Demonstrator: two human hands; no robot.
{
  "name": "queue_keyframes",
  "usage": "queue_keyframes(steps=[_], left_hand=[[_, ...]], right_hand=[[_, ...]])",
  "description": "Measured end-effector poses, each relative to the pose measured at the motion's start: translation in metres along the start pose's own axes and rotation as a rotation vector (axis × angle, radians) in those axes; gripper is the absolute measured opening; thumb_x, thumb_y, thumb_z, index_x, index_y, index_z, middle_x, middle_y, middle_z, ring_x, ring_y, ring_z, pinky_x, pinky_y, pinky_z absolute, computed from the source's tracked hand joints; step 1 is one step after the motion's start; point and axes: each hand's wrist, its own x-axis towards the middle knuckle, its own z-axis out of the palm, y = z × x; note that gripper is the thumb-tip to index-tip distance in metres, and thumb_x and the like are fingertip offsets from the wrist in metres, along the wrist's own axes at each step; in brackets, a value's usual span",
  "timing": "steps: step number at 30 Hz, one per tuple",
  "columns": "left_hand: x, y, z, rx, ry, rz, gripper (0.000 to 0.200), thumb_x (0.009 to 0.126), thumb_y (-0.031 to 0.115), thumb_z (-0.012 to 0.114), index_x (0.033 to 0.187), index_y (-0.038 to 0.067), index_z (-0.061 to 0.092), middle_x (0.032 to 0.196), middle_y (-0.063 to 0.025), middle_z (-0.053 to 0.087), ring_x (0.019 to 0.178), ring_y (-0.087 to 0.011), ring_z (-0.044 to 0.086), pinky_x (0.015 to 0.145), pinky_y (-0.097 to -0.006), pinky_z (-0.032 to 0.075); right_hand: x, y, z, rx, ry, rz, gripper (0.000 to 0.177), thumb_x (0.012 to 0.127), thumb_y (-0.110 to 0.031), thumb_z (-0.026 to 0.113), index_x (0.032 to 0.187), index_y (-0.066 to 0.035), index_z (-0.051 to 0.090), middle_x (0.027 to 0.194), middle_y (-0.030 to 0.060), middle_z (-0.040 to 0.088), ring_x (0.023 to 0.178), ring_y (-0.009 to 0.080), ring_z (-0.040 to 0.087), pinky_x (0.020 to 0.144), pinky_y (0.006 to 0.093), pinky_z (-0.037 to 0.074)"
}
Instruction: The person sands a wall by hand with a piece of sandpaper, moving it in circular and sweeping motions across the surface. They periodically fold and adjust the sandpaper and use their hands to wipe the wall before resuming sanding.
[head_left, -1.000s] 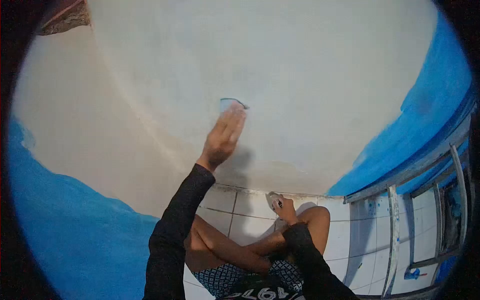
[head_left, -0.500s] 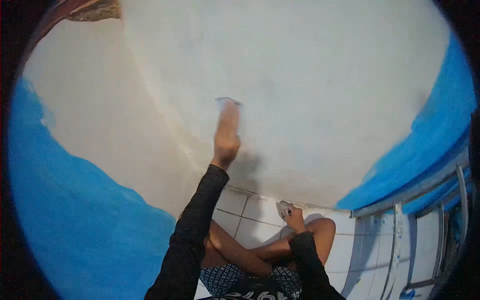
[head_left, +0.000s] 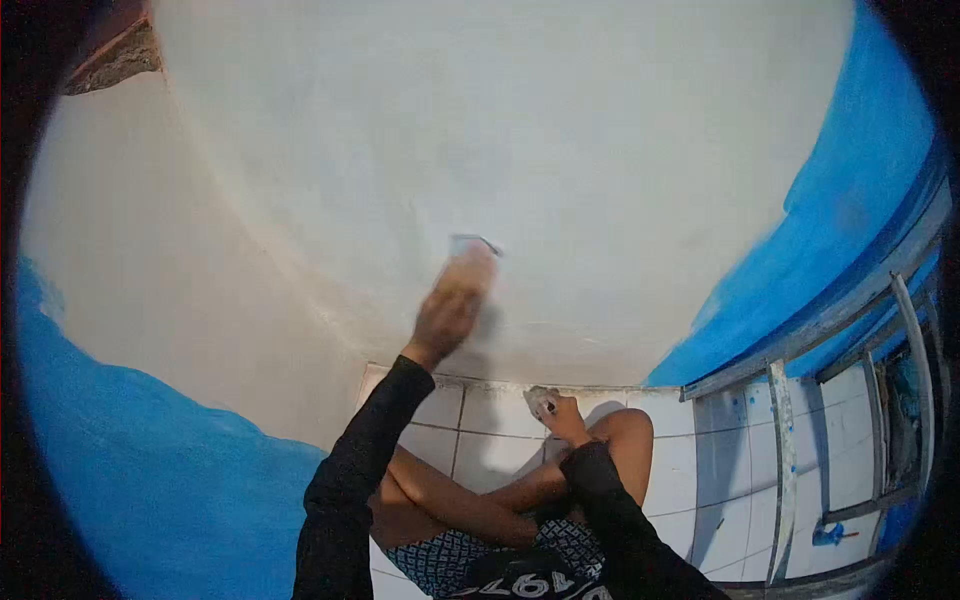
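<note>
From the head view, our left hand (head_left: 452,310), blurred, fingers laid long, holds a pale pad (head_left: 472,246) against the white wall (head_left: 600,150), lower than a second ago: the rubbing stroke runs downward. Our right hand (head_left: 567,418) stays curled round a small pale piece (head_left: 541,400) by the knee.

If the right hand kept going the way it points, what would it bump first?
Likely the foot of the white wall, just past the small pale thing the right hand grips; depth unclear.
</note>
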Motion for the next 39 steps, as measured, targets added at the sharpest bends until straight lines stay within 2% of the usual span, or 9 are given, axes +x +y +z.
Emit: queue_keyframes(steps=[4,7,8,11,17,27,33,37,39], left_hand=[[0.002,-0.004,-0.011,0.074,0.134,-0.038,0.063,0.073,-0.009,0.053,0.135,0.001,0.053,0.142,-0.0213,0.050,0.135,-0.0374,0.045,0.114,-0.0484,0.035],[0.022,0.009,-0.018,0.322,0.307,-0.105,0.043,0.093,0.000,0.046,0.135,-0.001,0.054,0.141,-0.0208,0.051,0.136,-0.0376,0.045,0.115,-0.0500,0.035],[0.011,0.009,-0.009,0.269,0.274,-0.119,0.068,0.071,-0.008,0.054,0.138,-0.001,0.050,0.143,-0.0197,0.049,0.136,-0.0379,0.044,0.113,-0.0507,0.036],[-0.008,0.013,0.009,0.290,-0.086,0.052,0.064,0.076,-0.004,0.058,0.139,0.000,0.049,0.149,-0.0185,0.044,0.140,-0.0362,0.039,0.114,-0.0521,0.034],[0.011,0.004,-0.018,0.304,0.102,-0.119,0.056,0.087,-0.005,0.051,0.142,0.002,0.047,0.154,-0.0170,0.038,0.142,-0.0324,0.038,0.115,-0.0506,0.034],[0.017,0.010,-0.015,0.266,0.306,-0.116,0.068,0.072,-0.011,0.050,0.139,0.001,0.050,0.145,-0.0215,0.047,0.136,-0.0369,0.045,0.113,-0.0466,0.038],[0.010,0.023,0.004,0.184,0.062,-0.031,0.073,0.067,-0.015,0.043,0.139,-0.003,0.049,0.146,-0.0261,0.043,0.138,-0.0390,0.041,0.116,-0.0447,0.034],[0.022,0.020,-0.009,0.203,0.235,-0.138,0.072,0.068,-0.015,0.043,0.138,-0.003,0.049,0.148,-0.0259,0.041,0.138,-0.0400,0.040,0.116,-0.0421,0.034],[0.028,0.023,-0.016,0.285,0.269,-0.212,0.070,0.071,-0.011,0.043,0.140,-0.002,0.049,0.146,-0.0239,0.046,0.139,-0.0380,0.040,0.116,-0.0449,0.033]], right_hand=[[0.000,0.015,0.014,0.052,0.155,-0.133,0.022,0.084,-0.017,0.069,0.099,-0.001,0.069,0.076,0.0246,0.065,0.062,0.0359,0.064,0.061,0.0410,0.052],[-0.005,0.000,0.002,0.012,-0.010,0.006,0.024,0.085,-0.017,0.069,0.102,-0.001,0.069,0.075,0.0252,0.064,0.063,0.0370,0.064,0.063,0.0416,0.052],[-0.003,0.007,0.007,-0.004,-0.090,-0.002,0.024,0.085,-0.019,0.069,0.102,-0.002,0.069,0.075,0.0250,0.064,0.062,0.0373,0.064,0.063,0.0419,0.052],[-0.004,0.015,0.022,-0.029,-0.115,-0.063,0.025,0.086,-0.021,0.069,0.102,-0.002,0.069,0.073,0.0243,0.064,0.060,0.0375,0.062,0.061,0.0421,0.051],[-0.005,0.015,0.015,-0.025,-0.077,-0.043,0.025,0.086,-0.022,0.069,0.103,-0.003,0.069,0.070,0.0233,0.063,0.059,0.0379,0.061,0.061,0.0424,0.050],[-0.006,-0.025,-0.011,0.021,-0.048,-0.068,0.031,0.085,-0.017,0.070,0.106,0.006,0.068,0.070,0.0260,0.063,0.058,0.0344,0.062,0.062,0.0417,0.051],[0.000,0.006,0.009,-0.010,-0.126,-0.113,0.033,0.087,-0.020,0.069,0.107,0.006,0.068,0.075,0.0282,0.065,0.062,0.0347,0.065,0.064,0.0414,0.052],[-0.003,0.013,0.013,-0.083,-0.039,-0.151,0.033,0.086,-0.021,0.069,0.106,0.005,0.069,0.077,0.0280,0.065,0.063,0.0352,0.065,0.065,0.0413,0.052],[-0.003,0.005,0.005,-0.039,-0.183,0.014,0.034,0.085,-0.019,0.065,0.115,-0.003,0.067,0.091,0.0276,0.067,0.082,0.0429,0.065,0.079,0.0482,0.053]])
